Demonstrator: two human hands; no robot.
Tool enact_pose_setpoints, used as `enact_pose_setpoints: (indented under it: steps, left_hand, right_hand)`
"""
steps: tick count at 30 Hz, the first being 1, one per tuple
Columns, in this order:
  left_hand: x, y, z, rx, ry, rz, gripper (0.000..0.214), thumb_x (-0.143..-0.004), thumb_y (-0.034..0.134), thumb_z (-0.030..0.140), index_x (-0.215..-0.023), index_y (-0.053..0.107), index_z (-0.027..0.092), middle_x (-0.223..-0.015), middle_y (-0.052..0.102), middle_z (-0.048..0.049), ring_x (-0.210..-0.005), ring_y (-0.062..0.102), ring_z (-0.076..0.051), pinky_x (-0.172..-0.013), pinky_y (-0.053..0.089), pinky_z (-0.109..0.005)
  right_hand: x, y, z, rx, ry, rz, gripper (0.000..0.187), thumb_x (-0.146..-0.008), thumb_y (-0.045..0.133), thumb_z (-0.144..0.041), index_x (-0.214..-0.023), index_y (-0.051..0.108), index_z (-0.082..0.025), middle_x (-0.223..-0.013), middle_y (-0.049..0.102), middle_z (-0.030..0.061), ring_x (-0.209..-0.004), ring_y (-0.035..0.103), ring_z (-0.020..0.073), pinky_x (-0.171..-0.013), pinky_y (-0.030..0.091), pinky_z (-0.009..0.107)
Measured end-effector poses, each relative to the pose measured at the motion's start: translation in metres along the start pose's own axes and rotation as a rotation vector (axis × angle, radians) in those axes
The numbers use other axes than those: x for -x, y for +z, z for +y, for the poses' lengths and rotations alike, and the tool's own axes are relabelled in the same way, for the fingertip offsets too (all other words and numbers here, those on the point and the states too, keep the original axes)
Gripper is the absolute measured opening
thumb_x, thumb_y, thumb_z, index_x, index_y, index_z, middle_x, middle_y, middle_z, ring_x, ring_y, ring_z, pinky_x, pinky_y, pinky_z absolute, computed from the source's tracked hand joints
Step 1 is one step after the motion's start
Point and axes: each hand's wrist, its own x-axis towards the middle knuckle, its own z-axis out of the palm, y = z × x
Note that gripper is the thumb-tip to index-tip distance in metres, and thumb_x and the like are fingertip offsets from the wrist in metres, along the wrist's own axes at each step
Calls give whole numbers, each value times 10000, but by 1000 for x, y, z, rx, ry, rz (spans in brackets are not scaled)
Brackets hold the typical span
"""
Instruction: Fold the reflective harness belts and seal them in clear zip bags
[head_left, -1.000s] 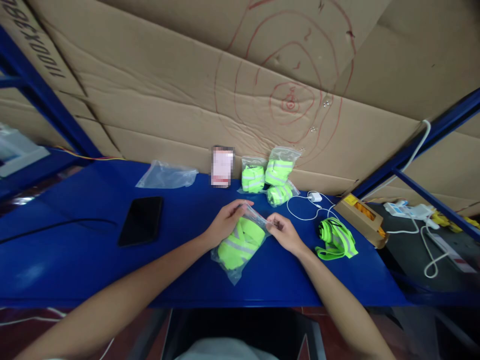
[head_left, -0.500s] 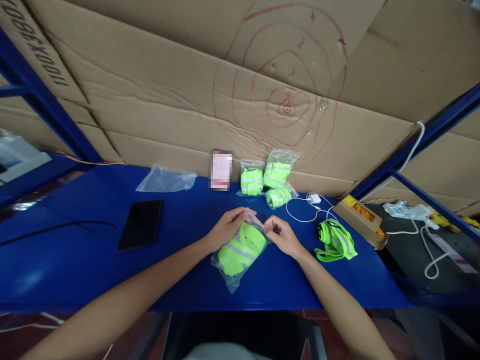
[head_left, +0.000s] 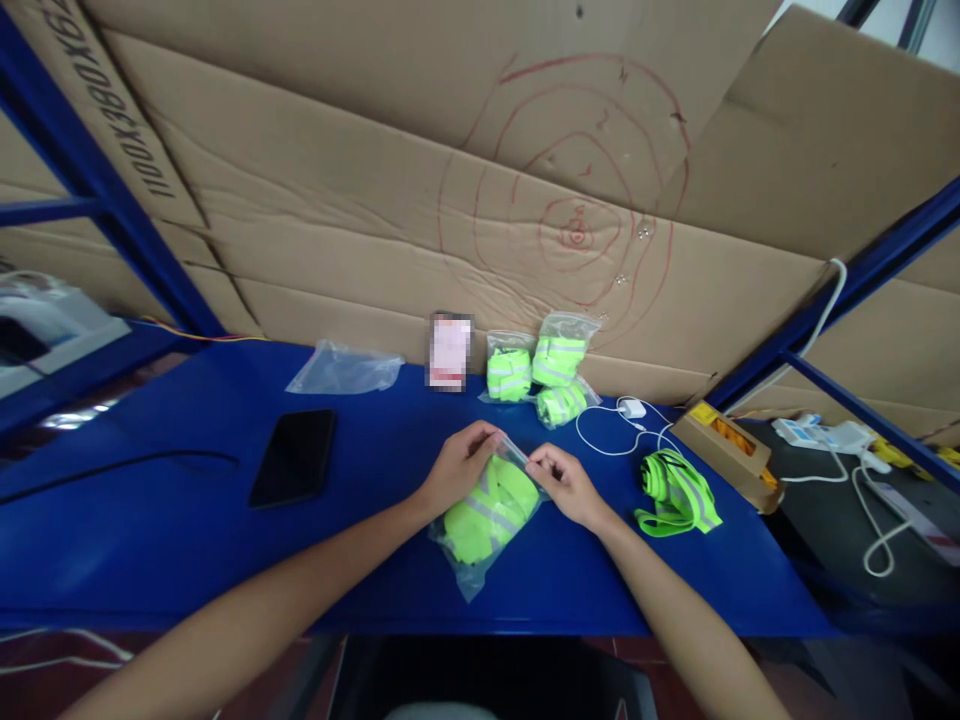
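A clear zip bag (head_left: 471,580) with a folded neon-yellow reflective strap (head_left: 487,512) inside lies on the blue table near its front edge. My left hand (head_left: 463,462) pinches the upper left end of the bag's top edge. At the other end of that edge, the fingertips of my right hand (head_left: 562,482) are closed on the plastic. Whether the seal is fastened cannot be made out. To the right of my right hand lies a loose, partly rolled reflective strap (head_left: 675,492) with no bag around it.
Several bagged straps (head_left: 559,358) rest against the cardboard wall (head_left: 337,240). Left of them are a card-like item (head_left: 450,352) with a blurred front and an empty plastic bag (head_left: 345,370). A black tablet (head_left: 294,458), a white charger cable (head_left: 600,440) and an open carton (head_left: 731,455) surround the work area.
The view has shifted slightly, so everything sits a little lower and further right. My right fingers have moved along the bag's top edge, closer to its upper right end.
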Motion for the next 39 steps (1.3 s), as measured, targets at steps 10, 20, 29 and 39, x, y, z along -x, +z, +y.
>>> enact_pose_setpoints:
  steps: [10,20,29,39]
  left_hand:
    - [1,0,6,53,-30,-83,287,-933,571,436,-894,627,156,-810,649,-22,-747,593,-150,-696,459,-254]
    - [4,6,3,73,-99,-208,291,-856,667,434,-855,672,143,-796,672,-35,-724,595,-150,-677,457,-263]
    - [4,6,9,82,-102,-257,305,-890,628,442,-930,694,147,-858,692,-42,-770,604,-157,-699,455,-258]
    - [4,6,15,-233,85,-173,266,-964,489,377,-912,643,167,-880,661,-49,-835,610,-188,-783,482,-314]
  right_hand:
    - [1,-6,-9,53,-47,-53,300,-927,604,-488,-899,637,-191,-716,572,-24,-639,495,109,-607,367,240]
    - [3,6,-7,141,-44,-16,286,-930,593,-472,-878,625,-193,-658,548,-41,-594,457,101,-572,350,226]
    - [5,7,-7,202,-127,12,250,-979,520,-441,-941,593,-205,-624,482,-61,-564,454,97,-569,341,223]
    - [5,11,-8,224,-128,33,309,-986,484,-464,-852,587,-206,-574,448,-63,-524,414,98,-540,324,227]
